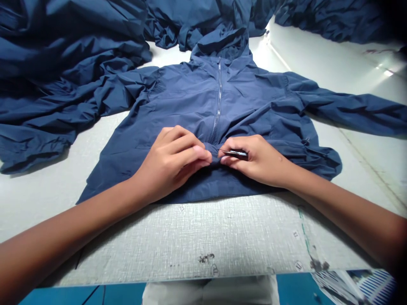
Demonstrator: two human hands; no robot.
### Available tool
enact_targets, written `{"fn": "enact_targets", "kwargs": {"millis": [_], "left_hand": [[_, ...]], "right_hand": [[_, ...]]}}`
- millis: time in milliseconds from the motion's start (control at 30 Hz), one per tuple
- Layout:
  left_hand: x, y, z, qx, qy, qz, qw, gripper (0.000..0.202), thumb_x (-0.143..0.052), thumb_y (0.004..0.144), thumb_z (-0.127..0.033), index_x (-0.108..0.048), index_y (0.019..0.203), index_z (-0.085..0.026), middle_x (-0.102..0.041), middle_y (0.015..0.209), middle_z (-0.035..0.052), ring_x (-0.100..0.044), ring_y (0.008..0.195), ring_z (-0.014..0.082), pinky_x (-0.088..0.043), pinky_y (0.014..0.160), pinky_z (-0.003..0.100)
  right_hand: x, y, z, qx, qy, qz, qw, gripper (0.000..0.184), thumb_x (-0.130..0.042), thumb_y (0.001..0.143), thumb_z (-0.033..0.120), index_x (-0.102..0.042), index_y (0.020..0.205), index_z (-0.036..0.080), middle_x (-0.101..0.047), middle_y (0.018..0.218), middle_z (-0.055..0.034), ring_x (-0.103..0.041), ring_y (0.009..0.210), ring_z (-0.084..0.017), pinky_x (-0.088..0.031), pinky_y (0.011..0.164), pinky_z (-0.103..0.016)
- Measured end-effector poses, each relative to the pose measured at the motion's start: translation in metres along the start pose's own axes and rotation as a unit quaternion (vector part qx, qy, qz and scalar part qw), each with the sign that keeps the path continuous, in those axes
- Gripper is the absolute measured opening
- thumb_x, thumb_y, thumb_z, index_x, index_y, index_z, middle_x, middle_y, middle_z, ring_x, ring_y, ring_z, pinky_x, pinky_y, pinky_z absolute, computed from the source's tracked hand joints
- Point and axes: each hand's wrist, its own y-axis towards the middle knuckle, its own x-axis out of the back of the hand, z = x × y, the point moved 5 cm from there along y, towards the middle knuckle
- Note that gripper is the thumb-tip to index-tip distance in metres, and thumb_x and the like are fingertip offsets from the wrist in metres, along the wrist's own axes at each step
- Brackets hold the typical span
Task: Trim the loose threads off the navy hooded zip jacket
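Note:
A navy hooded zip jacket [190,97] lies face up on the white table [197,237], hood away from me, sleeves spread to both sides. My left hand [173,163] is closed, pinching a bunched fold of the jacket's fabric at the lower end of the zipper [218,106]. My right hand [254,159] is closed round a small dark metal tool [237,153], which looks like thread snips, with its tip pointing at the pinched fold. The two hands almost touch at the hem.
A heap of more navy jackets [60,72] covers the left and far side of the table. Another pile [333,19] lies at the back right. The table's front edge runs just below my forearms, with small dark marks [206,257] on its surface.

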Motion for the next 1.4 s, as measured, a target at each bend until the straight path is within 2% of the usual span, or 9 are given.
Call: {"fn": "enact_targets", "kwargs": {"millis": [133,233,333,433,533,700,833,1033,1400], "left_hand": [[-0.003,0.002,0.005,0.074,-0.091,0.043,0.992,0.014,-0.054,0.106,-0.019,-0.06,0.093,-0.02,-0.068,0.089,0.0015,-0.058,0.087,0.0182,-0.041,0.087,0.038],[-0.005,-0.001,0.01,0.12,-0.146,0.062,0.98,0.013,-0.051,0.107,-0.02,-0.059,0.097,-0.019,-0.065,0.09,0.0007,-0.058,0.086,0.0162,-0.044,0.083,0.033],[-0.006,-0.004,0.014,0.146,-0.175,0.067,0.971,0.011,-0.052,0.107,-0.021,-0.06,0.1,-0.02,-0.064,0.094,0.0,-0.059,0.087,0.0144,-0.045,0.082,0.029],[-0.006,-0.005,0.015,0.143,-0.175,0.069,0.972,0.011,-0.052,0.106,-0.02,-0.06,0.099,-0.02,-0.063,0.093,0.0002,-0.059,0.087,0.0151,-0.045,0.082,0.03],[-0.004,-0.005,0.013,0.131,-0.174,0.06,0.974,0.011,-0.051,0.106,-0.018,-0.057,0.097,-0.021,-0.063,0.094,0.0017,-0.058,0.088,0.0162,-0.045,0.083,0.032],[-0.004,-0.005,0.012,0.12,-0.165,0.056,0.977,0.009,-0.052,0.106,-0.019,-0.057,0.099,-0.023,-0.068,0.098,0.0028,-0.062,0.091,0.0176,-0.048,0.083,0.033],[-0.006,-0.005,0.015,0.142,-0.164,0.051,0.975,0.01,-0.053,0.106,-0.022,-0.061,0.1,-0.022,-0.069,0.096,0.0008,-0.064,0.087,0.0158,-0.048,0.081,0.031],[-0.009,-0.004,0.016,0.158,-0.161,0.057,0.973,0.014,-0.054,0.106,-0.026,-0.065,0.098,-0.021,-0.071,0.094,0.0005,-0.065,0.085,0.0161,-0.047,0.078,0.03],[-0.009,-0.003,0.015,0.144,-0.157,0.048,0.976,0.014,-0.055,0.106,-0.025,-0.064,0.097,-0.02,-0.071,0.093,0.0007,-0.065,0.084,0.0156,-0.048,0.078,0.029]], "right_hand": [[0.0,-0.002,0.003,0.031,-0.01,-0.011,0.999,0.006,-0.068,0.095,0.021,-0.069,0.099,0.019,-0.071,0.091,-0.0002,-0.063,0.08,-0.014,-0.044,0.076,-0.027],[-0.002,-0.007,0.009,0.066,-0.037,-0.017,0.997,0.026,-0.069,0.097,0.038,-0.064,0.114,0.02,-0.071,0.109,-0.0049,-0.065,0.095,-0.019,-0.046,0.084,-0.03],[-0.005,-0.011,0.012,0.067,-0.075,-0.013,0.995,0.027,-0.054,0.105,0.04,-0.058,0.123,0.02,-0.07,0.118,-0.0074,-0.066,0.1,-0.02,-0.048,0.084,-0.032],[-0.003,-0.014,0.014,0.059,-0.12,-0.043,0.99,0.017,-0.047,0.108,0.031,-0.058,0.116,0.02,-0.071,0.11,-0.0066,-0.067,0.092,-0.019,-0.049,0.079,-0.032],[0.002,-0.018,0.021,0.086,-0.176,-0.085,0.977,0.013,-0.052,0.107,0.029,-0.06,0.11,0.019,-0.072,0.101,-0.006,-0.068,0.086,-0.018,-0.05,0.074,-0.031],[0.004,-0.026,0.042,0.12,-0.271,-0.127,0.947,0.013,-0.059,0.103,0.028,-0.063,0.112,0.019,-0.074,0.098,-0.0063,-0.07,0.083,-0.019,-0.051,0.07,-0.032],[-0.004,-0.03,0.052,0.116,-0.315,-0.119,0.934,0.011,-0.061,0.103,0.027,-0.064,0.11,0.02,-0.075,0.098,-0.0074,-0.072,0.086,-0.021,-0.051,0.069,-0.033],[-0.01,-0.031,0.052,0.08,-0.337,-0.107,0.932,0.008,-0.062,0.101,0.026,-0.065,0.104,0.018,-0.073,0.093,-0.008,-0.071,0.08,-0.023,-0.05,0.065,-0.035],[-0.016,-0.029,0.056,0.059,-0.344,-0.121,0.929,0.005,-0.062,0.1,0.022,-0.066,0.104,0.022,-0.071,0.088,-0.0059,-0.068,0.074,-0.022,-0.047,0.059,-0.035]]}}
